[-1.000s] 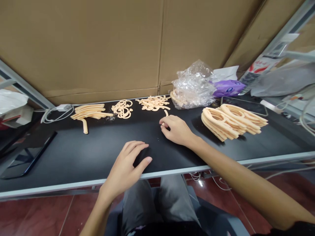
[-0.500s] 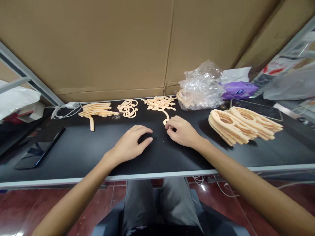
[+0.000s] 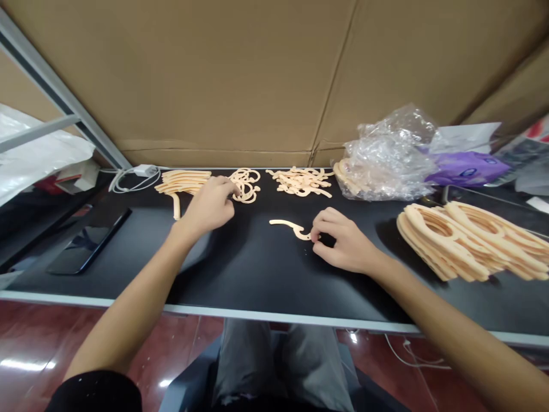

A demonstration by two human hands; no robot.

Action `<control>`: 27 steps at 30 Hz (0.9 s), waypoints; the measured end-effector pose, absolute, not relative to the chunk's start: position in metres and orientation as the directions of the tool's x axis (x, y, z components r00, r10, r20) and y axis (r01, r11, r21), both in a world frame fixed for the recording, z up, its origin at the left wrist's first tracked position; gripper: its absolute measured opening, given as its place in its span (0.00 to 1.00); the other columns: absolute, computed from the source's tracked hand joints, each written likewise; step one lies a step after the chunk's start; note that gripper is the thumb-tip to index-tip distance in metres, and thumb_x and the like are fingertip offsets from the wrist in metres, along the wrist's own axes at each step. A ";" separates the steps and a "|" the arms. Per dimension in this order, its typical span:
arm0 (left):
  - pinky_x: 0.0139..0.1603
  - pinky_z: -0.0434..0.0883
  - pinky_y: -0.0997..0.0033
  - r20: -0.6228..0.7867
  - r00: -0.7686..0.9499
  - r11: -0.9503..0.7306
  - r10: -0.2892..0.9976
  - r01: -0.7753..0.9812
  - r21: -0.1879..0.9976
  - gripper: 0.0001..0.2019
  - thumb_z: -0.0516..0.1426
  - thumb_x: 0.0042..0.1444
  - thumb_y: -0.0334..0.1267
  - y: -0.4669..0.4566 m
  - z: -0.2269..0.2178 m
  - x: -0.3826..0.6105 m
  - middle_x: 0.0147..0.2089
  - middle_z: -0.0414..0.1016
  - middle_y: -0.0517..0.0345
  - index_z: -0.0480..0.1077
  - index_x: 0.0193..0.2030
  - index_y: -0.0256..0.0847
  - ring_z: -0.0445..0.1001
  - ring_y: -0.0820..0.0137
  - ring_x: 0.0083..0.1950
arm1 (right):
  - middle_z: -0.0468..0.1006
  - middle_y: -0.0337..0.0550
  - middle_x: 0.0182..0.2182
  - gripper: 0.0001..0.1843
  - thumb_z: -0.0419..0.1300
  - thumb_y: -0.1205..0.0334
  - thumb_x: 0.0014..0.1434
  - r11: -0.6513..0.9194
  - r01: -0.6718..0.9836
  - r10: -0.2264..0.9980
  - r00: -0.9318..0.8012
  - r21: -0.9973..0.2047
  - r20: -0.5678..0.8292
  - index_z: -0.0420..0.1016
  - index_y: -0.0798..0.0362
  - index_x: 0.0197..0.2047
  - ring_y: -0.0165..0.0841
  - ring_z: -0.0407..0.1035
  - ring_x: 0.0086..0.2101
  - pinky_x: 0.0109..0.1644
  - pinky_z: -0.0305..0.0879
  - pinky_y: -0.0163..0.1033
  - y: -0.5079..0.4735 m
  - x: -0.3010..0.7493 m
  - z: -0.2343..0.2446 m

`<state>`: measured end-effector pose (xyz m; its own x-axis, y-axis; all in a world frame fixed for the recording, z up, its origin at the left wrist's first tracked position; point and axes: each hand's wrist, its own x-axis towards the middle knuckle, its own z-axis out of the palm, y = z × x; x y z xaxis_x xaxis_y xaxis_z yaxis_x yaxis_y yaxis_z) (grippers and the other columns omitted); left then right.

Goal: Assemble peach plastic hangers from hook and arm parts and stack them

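Observation:
My right hand (image 3: 338, 239) pinches the right end of a thin, pale wooden curved piece (image 3: 288, 224) that has a hooked end and lies low over the dark tabletop. The fingertips cover part of that end. Over to the left, my left hand (image 3: 212, 207) reaches with extended fingers to the left edge of a pile of pale C-shaped wooden hooks (image 3: 249, 186). Whether it touches one is hard to make out. Similar small curved pieces (image 3: 302, 182) form a pile behind my right hand. Straighter wooden sticks (image 3: 182, 180) lie in a row beyond my left hand, partly hidden by it.
Stacked wooden panels with oval holes (image 3: 463, 240) stand at the right. A clear plastic bag (image 3: 386, 163) and a purple packet (image 3: 469, 167) lie behind them. At the left are a black phone (image 3: 88, 240) and a white cable (image 3: 128, 180). Cardboard (image 3: 223, 74) walls the back.
My left hand has moved left and away from me to the C-shaped hooks. The curved piece, pinched in my right hand, has come away from the small-piece pile toward me. The view has shifted.

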<state>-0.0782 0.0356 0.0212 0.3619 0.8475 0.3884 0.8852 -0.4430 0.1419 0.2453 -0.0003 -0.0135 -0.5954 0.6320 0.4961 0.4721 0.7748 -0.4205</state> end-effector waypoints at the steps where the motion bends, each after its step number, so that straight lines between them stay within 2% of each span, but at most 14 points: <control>1: 0.60 0.72 0.53 0.384 0.314 -0.395 0.868 0.906 0.154 0.20 0.51 0.47 0.23 0.035 0.023 -0.091 0.48 0.78 0.47 0.78 0.44 0.37 0.75 0.55 0.54 | 0.73 0.42 0.31 0.07 0.58 0.73 0.52 0.769 0.487 0.639 -0.588 -0.414 0.496 0.69 0.51 0.29 0.36 0.65 0.35 0.41 0.63 0.44 0.000 0.245 -0.014; 4: 0.62 0.70 0.52 0.416 0.105 -0.197 0.903 0.963 0.186 0.19 0.52 0.47 0.26 0.029 0.020 -0.133 0.51 0.78 0.46 0.77 0.45 0.38 0.74 0.53 0.57 | 0.73 0.42 0.29 0.08 0.60 0.68 0.57 0.750 0.531 0.659 -0.549 -0.394 0.514 0.67 0.51 0.27 0.37 0.65 0.35 0.40 0.62 0.44 0.000 0.244 -0.016; 7: 0.60 0.71 0.52 0.482 -0.067 -0.035 0.874 0.979 0.201 0.17 0.53 0.50 0.28 0.019 0.013 -0.158 0.49 0.78 0.44 0.76 0.45 0.37 0.74 0.53 0.55 | 0.70 0.41 0.27 0.15 0.62 0.60 0.62 0.733 0.569 0.669 -0.506 -0.372 0.544 0.64 0.50 0.25 0.36 0.64 0.33 0.38 0.62 0.44 0.000 0.242 -0.019; 9: 0.62 0.69 0.53 0.544 -0.003 -0.106 0.839 0.980 0.167 0.15 0.53 0.55 0.31 0.014 0.010 -0.152 0.51 0.78 0.44 0.75 0.47 0.37 0.73 0.54 0.57 | 0.70 0.41 0.26 0.18 0.62 0.58 0.63 0.720 0.592 0.677 -0.484 -0.361 0.555 0.63 0.50 0.24 0.36 0.64 0.32 0.38 0.62 0.43 0.001 0.241 -0.021; 11: 0.63 0.68 0.54 0.557 0.169 -0.271 0.813 0.957 0.105 0.15 0.52 0.60 0.32 0.013 0.009 -0.129 0.52 0.77 0.43 0.74 0.50 0.35 0.72 0.56 0.57 | 0.70 0.41 0.26 0.18 0.62 0.57 0.63 0.709 0.608 0.684 -0.467 -0.358 0.561 0.62 0.49 0.24 0.36 0.64 0.32 0.38 0.62 0.43 0.002 0.241 -0.022; 13: 0.62 0.69 0.55 0.504 0.346 -0.410 0.792 0.912 0.019 0.15 0.51 0.62 0.33 0.016 0.008 -0.098 0.54 0.76 0.43 0.74 0.52 0.36 0.72 0.57 0.57 | 0.71 0.41 0.26 0.16 0.62 0.58 0.63 0.699 0.620 0.690 -0.454 -0.355 0.564 0.63 0.49 0.26 0.37 0.64 0.33 0.38 0.63 0.43 0.003 0.242 -0.023; 15: 0.60 0.68 0.52 0.432 0.442 -0.455 0.786 0.887 -0.080 0.16 0.52 0.62 0.32 0.020 0.005 -0.071 0.57 0.75 0.41 0.74 0.54 0.34 0.71 0.54 0.58 | 0.72 0.41 0.27 0.12 0.62 0.59 0.62 0.681 0.643 0.701 -0.432 -0.352 0.567 0.65 0.49 0.28 0.38 0.65 0.34 0.39 0.64 0.44 0.005 0.243 -0.024; 19: 0.54 0.69 0.50 0.420 0.446 -0.434 0.790 0.892 -0.130 0.13 0.51 0.63 0.30 0.027 -0.002 -0.051 0.47 0.79 0.41 0.77 0.46 0.32 0.71 0.51 0.53 | 0.76 0.44 0.31 0.04 0.59 0.63 0.62 0.640 0.687 0.721 -0.384 -0.343 0.577 0.70 0.50 0.34 0.39 0.68 0.36 0.42 0.66 0.45 0.009 0.245 -0.028; 24: 0.50 0.69 0.55 0.434 0.504 -0.493 0.747 0.858 -0.147 0.13 0.51 0.64 0.29 0.019 -0.005 -0.057 0.43 0.80 0.48 0.78 0.44 0.38 0.72 0.57 0.48 | 0.78 0.47 0.33 0.06 0.57 0.65 0.63 0.616 0.715 0.730 -0.360 -0.331 0.582 0.73 0.51 0.33 0.42 0.68 0.38 0.45 0.65 0.49 0.013 0.245 -0.032; 27: 0.49 0.68 0.56 0.442 0.532 -0.520 0.722 0.839 -0.159 0.14 0.50 0.64 0.27 0.015 -0.002 -0.055 0.41 0.79 0.48 0.78 0.43 0.38 0.71 0.58 0.47 | 0.78 0.48 0.34 0.06 0.58 0.63 0.63 0.595 0.737 0.723 -0.314 -0.322 0.616 0.74 0.51 0.34 0.44 0.69 0.41 0.46 0.64 0.50 0.013 0.247 -0.031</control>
<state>-0.0547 0.0152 -0.0021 0.5317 0.7225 0.4420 0.8391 -0.5203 -0.1590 0.2466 0.0131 -0.0312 -0.3142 0.7226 0.6157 0.7367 0.5947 -0.3220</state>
